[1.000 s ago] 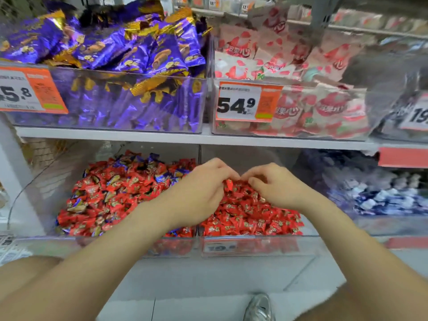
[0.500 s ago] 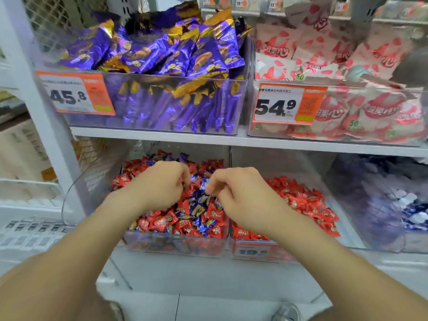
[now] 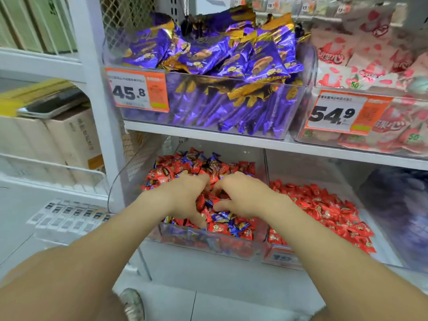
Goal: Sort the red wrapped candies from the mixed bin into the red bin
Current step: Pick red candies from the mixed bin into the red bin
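Note:
The clear mixed bin (image 3: pixel 203 243) on the lower shelf holds red candies (image 3: pixel 166 174) mingled with blue-wrapped ones (image 3: pixel 222 216). To its right stands the red bin (image 3: pixel 281 258), filled only with red wrapped candies (image 3: pixel 324 209). Both hands are down in the mixed bin's pile. My left hand (image 3: pixel 183 195) has its fingers curled into the pile and its thumb spread toward me, with red candies between them. My right hand (image 3: pixel 243 195) sits close beside it, fingers and thumb curled round red candies. The fingertips are partly hidden.
Above, a shelf board (image 3: pixel 231 137) carries a bin of purple packets (image 3: pixel 220 66) and a bin of pink-white packets (image 3: pixel 370 66), both overhanging the lower bins. A white upright post (image 3: pixel 97 89) stands left. A bin of blue-white sweets (image 3: pixel 398 205) lies far right.
Both hands moved left from over the red bin into the mixed bin and sank into its pile; the view swung left and closer.

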The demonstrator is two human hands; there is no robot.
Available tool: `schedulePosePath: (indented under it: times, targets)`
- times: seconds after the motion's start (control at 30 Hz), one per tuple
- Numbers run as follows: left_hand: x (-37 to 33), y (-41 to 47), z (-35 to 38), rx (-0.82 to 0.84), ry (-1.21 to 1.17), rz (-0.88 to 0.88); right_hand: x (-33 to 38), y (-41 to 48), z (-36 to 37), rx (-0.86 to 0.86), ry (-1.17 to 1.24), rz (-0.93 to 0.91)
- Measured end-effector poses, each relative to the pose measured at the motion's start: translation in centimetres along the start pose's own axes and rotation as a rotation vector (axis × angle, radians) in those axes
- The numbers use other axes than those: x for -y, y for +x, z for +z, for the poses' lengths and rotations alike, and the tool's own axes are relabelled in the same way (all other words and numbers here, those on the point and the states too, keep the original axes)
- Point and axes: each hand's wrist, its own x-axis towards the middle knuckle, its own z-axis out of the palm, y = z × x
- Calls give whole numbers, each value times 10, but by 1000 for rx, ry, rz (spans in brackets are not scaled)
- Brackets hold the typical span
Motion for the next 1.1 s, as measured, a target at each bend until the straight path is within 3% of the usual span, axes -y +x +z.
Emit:
schedulePosePath:
  times: [0.23,0.4,0.57,0.73,0.87,0.93,1.0,1.1]
  targets:
    - [3,7,3,-47,-7,3,-12,-5,-10,-55,187,-12]
    - [1,6,3,-100,-107,-17,1,-12,-22,-184,389,134]
    - [5,5,-7,-271,-297,-107,8,-20,-20,-316,524,264]
    - [8,-3,-14,-176,-378,-142,7,-19,-22,-145,772,294]
    - [3,-1,-10,-51,-325,-154,2,-7,-19,-155,1283,351]
    - [5,0,-4,62,-325,-163,1,1,-18,-145,1381,384]
    - [8,-2,3,134,-225,-153,2,9,-15,-162,1214,417]
    - [12,-3,10,106,-20,-138,0,20,-7,-334,504,320]
